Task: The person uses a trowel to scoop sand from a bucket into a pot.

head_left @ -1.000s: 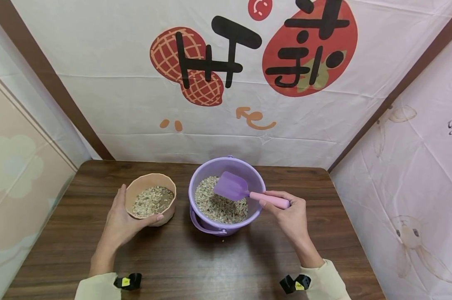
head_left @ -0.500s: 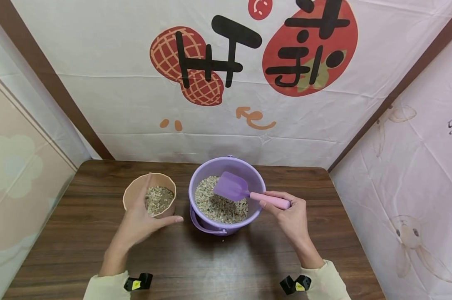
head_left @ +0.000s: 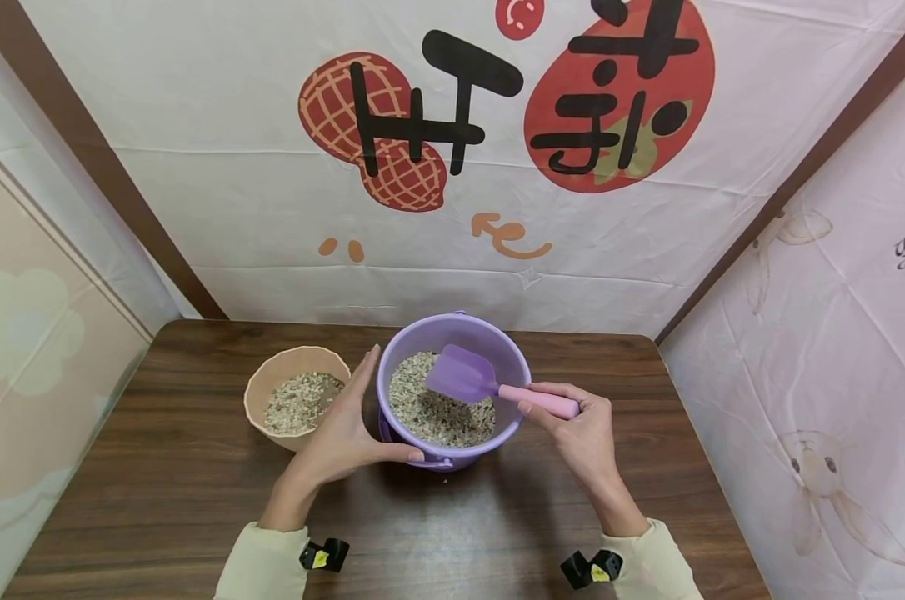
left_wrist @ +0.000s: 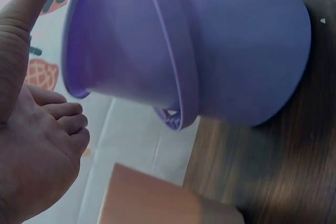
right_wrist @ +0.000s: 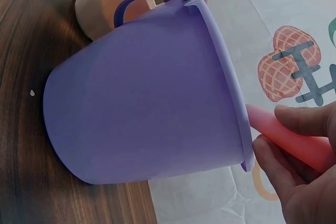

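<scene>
The fingers (head_left: 361, 379) of the left hand (head_left: 340, 437) are spread apart by the left side of the purple bucket (right_wrist: 147, 98). They hold nothing, and I can't tell if they touch it. The thumb is near the place where the bucket's swing handle (left_wrist: 185, 80) joins the rim. The fingers of the right hand (head_left: 583, 425) pinch the pink grip of the toy shovel (head_left: 463, 373), and its purple blade hangs above the gravel (head_left: 443, 423) in the bucket.

The bucket stands upright close to the back edge of the worktop (head_left: 377, 558), around the middle. A peach pot (head_left: 267, 379) with gravel inside too stands to its left, nearer the back left corner.

The step in hand looks like getting a hold on the bucket, with the shovel held over it. The next move seems to call for the left fingers to close gently on the rim, so the bucket can't tip or slide if the shovel digs.

I count one bucket, one pot, one shovel, two hands and two heaps of gravel. One tiny loose crumb (head_left: 446, 481) lies on the worktop in front of the bucket.
</scene>
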The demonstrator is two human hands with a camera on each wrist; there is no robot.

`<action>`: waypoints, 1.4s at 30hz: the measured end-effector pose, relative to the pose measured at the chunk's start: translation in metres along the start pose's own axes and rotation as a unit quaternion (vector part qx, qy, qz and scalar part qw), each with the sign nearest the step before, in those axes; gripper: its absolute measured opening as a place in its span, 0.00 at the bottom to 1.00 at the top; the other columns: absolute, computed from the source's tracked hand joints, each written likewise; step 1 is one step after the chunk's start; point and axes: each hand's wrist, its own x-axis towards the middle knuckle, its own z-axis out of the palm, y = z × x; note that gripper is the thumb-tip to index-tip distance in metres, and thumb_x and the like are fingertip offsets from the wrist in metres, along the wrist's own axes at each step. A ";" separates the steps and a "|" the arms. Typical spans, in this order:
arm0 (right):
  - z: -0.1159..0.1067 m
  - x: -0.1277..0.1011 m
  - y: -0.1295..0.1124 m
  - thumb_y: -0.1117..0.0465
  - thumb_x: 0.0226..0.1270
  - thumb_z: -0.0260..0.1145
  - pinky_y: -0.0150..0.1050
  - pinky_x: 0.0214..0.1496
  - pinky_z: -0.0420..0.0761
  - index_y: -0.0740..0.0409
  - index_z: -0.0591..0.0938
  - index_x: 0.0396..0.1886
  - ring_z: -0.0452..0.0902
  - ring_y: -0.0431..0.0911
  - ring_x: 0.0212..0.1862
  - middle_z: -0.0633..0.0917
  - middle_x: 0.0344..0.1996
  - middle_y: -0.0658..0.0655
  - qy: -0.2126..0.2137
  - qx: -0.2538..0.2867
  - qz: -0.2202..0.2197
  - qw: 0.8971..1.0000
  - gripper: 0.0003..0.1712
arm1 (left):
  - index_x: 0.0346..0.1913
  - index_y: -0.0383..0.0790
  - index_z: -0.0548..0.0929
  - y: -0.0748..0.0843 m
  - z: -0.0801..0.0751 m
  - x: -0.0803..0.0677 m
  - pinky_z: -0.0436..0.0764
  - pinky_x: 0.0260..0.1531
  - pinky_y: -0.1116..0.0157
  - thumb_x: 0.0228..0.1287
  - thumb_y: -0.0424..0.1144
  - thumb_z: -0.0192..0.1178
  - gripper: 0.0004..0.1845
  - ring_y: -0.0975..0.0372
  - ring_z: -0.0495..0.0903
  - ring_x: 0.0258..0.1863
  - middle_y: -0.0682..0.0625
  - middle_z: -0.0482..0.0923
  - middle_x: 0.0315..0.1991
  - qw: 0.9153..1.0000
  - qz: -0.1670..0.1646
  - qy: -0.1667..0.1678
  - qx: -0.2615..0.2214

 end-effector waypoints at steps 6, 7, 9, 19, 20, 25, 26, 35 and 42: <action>-0.002 0.002 -0.003 0.66 0.55 0.81 0.32 0.37 0.84 0.65 0.90 0.44 0.88 0.46 0.44 0.91 0.35 0.55 -0.025 -0.019 -0.018 0.999 0.16 | 0.83 0.50 0.39 0.000 0.006 0.008 0.52 0.73 0.39 0.28 0.61 0.86 0.82 0.46 0.46 0.79 0.45 0.39 0.82 1.000 0.016 -0.005 -0.014; -0.002 0.003 -0.004 0.66 0.54 0.81 0.32 0.38 0.83 0.63 0.90 0.44 0.88 0.45 0.44 0.91 0.34 0.54 -0.029 -0.030 -0.021 0.999 0.16 | 0.83 0.50 0.38 0.000 0.006 0.009 0.52 0.73 0.40 0.28 0.61 0.86 0.82 0.47 0.46 0.79 0.46 0.39 0.82 1.000 0.015 -0.007 -0.016; -0.004 0.004 -0.007 0.63 0.54 0.82 0.31 0.38 0.83 0.60 0.91 0.43 0.87 0.44 0.44 0.91 0.34 0.52 -0.032 -0.061 -0.028 0.997 0.16 | 0.83 0.51 0.38 -0.002 0.007 0.010 0.52 0.73 0.40 0.28 0.62 0.86 0.82 0.48 0.46 0.79 0.47 0.38 0.82 1.000 0.012 -0.008 -0.018; -0.006 0.015 -0.024 0.65 0.49 0.84 0.34 0.36 0.82 0.55 0.92 0.37 0.87 0.43 0.39 0.91 0.30 0.48 -0.044 -0.210 -0.059 0.975 0.13 | 0.83 0.52 0.38 -0.004 0.009 0.012 0.52 0.74 0.43 0.28 0.62 0.86 0.82 0.51 0.46 0.79 0.50 0.39 0.82 0.999 0.006 -0.011 -0.032; -0.005 0.016 -0.026 0.66 0.49 0.83 0.34 0.35 0.82 0.56 0.93 0.37 0.87 0.43 0.39 0.91 0.30 0.49 -0.049 -0.217 -0.065 0.973 0.13 | 0.83 0.52 0.38 -0.004 0.009 0.012 0.52 0.74 0.43 0.28 0.62 0.86 0.82 0.51 0.46 0.79 0.50 0.39 0.82 0.999 0.005 -0.011 -0.033; 0.001 0.023 -0.033 0.67 0.49 0.83 0.39 0.37 0.81 0.55 0.93 0.35 0.87 0.45 0.38 0.91 0.30 0.49 -0.073 -0.259 -0.078 0.960 0.12 | 0.83 0.52 0.38 -0.005 0.009 0.012 0.53 0.74 0.43 0.28 0.62 0.86 0.82 0.52 0.46 0.79 0.50 0.39 0.82 0.999 0.003 -0.012 -0.033; 0.002 0.025 -0.035 0.67 0.48 0.83 0.40 0.40 0.80 0.55 0.92 0.34 0.86 0.45 0.38 0.91 0.30 0.50 -0.073 -0.273 -0.081 0.956 0.12 | 0.83 0.52 0.38 -0.005 0.009 0.012 0.53 0.74 0.43 0.28 0.62 0.86 0.82 0.52 0.46 0.79 0.50 0.39 0.82 0.999 0.003 -0.012 -0.034; 0.018 0.034 -0.041 0.71 0.53 0.78 0.32 0.31 0.83 0.58 0.91 0.35 0.87 0.41 0.39 0.90 0.28 0.43 -0.139 -0.284 -0.073 0.946 0.10 | 0.83 0.52 0.39 -0.004 0.009 0.011 0.54 0.74 0.42 0.28 0.63 0.85 0.82 0.51 0.47 0.79 0.49 0.39 0.82 0.999 -0.005 -0.014 -0.034; 0.023 0.043 -0.040 0.68 0.51 0.80 0.35 0.27 0.83 0.57 0.92 0.33 0.85 0.40 0.30 0.90 0.25 0.45 -0.131 -0.297 -0.051 0.944 0.08 | 0.83 0.53 0.38 -0.005 0.008 0.011 0.54 0.74 0.42 0.28 0.64 0.85 0.82 0.50 0.47 0.79 0.50 0.40 0.82 0.999 -0.006 -0.014 -0.032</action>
